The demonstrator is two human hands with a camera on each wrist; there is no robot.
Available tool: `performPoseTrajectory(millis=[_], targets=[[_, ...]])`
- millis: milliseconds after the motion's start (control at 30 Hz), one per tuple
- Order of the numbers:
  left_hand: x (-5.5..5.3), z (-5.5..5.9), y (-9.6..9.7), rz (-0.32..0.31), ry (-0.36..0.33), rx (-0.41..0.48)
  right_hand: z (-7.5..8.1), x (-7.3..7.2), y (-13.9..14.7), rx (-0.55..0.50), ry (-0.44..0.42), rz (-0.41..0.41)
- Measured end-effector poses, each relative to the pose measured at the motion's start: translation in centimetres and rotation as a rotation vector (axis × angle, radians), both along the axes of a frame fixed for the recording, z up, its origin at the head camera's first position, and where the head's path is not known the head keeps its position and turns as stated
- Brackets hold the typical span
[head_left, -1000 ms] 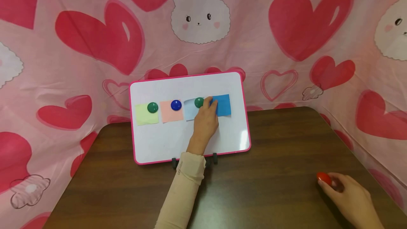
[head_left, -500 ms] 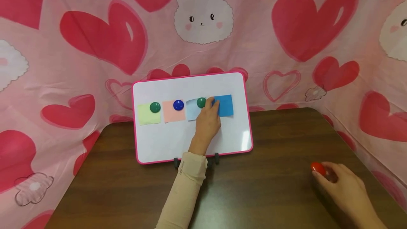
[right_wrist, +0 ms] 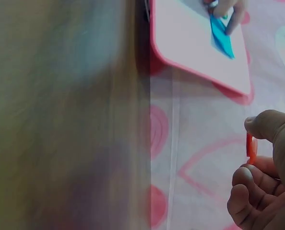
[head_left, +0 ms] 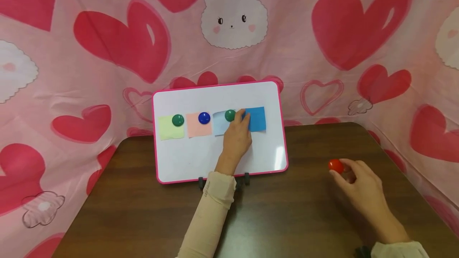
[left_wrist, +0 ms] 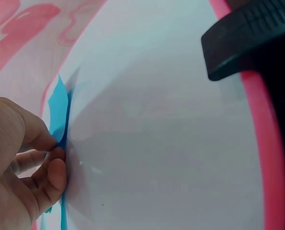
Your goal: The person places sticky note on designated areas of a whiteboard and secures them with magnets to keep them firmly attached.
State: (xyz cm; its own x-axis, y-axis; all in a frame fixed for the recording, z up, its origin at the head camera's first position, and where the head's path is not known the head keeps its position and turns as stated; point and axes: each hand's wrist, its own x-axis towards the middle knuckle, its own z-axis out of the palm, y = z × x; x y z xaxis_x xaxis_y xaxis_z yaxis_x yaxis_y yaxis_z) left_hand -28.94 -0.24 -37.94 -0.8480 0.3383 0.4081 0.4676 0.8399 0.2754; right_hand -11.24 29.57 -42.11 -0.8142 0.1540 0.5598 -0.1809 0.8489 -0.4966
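A white magnetic whiteboard [head_left: 251, 150] with a pink frame stands tilted back on the table. My left hand [head_left: 236, 138] holds a blue paper square [head_left: 257, 119] against it, bent fingertips on the paper's left part. In the left wrist view, that blue paper [left_wrist: 59, 108] bows slightly off the board at one end. My right hand [head_left: 363, 186] pinches a round red magnet [head_left: 336, 166] between thumb and fingers, in the air right of the board. Edge-on, the red magnet [right_wrist: 251, 147] shows thin in the right wrist view.
Green magnets [head_left: 177, 120] sit on the yellow-green paper [head_left: 170, 131] and the pale blue paper [head_left: 219, 126]; a dark blue magnet [head_left: 204, 118] is on the peach paper [head_left: 197, 128]. Black stand feet [head_left: 247, 178] support the board on the brown table [head_left: 287, 218]. Behind hangs a heart-print cloth [head_left: 287, 51].
My right hand has moved forward and left toward the board, carrying the red magnet. My left hand stays on the blue paper. The head view has shifted slightly.
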Motion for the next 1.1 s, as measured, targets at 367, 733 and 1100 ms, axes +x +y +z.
performPoseTrajectory(millis=[367,733,1100], targets=[[0.1,0.0,0.2,0.006,0.007,-0.001,1.7,-3.3,-2.7,0.016,0.024,0.079],[0.0,-0.1,0.1,0.01,0.002,0.007,3.3,-5.9,-4.8,-0.001,0.029,0.14],[-0.1,-0.1,0.1,0.016,-0.019,-0.006,4.2,-7.9,-6.6,-0.013,0.056,0.176]])
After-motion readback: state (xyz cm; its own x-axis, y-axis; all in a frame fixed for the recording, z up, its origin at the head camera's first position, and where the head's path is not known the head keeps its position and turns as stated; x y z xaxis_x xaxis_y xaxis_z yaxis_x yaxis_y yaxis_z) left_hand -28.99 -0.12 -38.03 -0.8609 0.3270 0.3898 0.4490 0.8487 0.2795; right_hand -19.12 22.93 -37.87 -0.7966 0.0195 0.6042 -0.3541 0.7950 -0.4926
